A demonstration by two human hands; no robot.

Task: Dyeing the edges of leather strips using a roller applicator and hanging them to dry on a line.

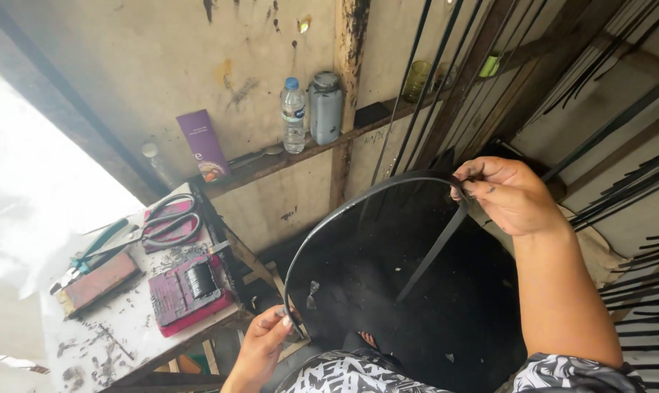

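Both hands grip one black strip (pixel 344 207) bent into an arch. The right hand (pixel 510 195), far and right, has its fingers pinched shut on the upper end, where a loose tail hangs down. The left hand (pixel 262 348), near and low, has its fingers closed on the lower end. A strip bowed like this looks springy; if either pinch slackens, I'd judge it could whip free and straighten, or kink at the bend. It is thin, flat, dark and glossy, curving over the person's lap. To the left, a table (pixel 125 335) holds scissors (pixel 171 220); bottles (pixel 294 115) stand on the far ledge.
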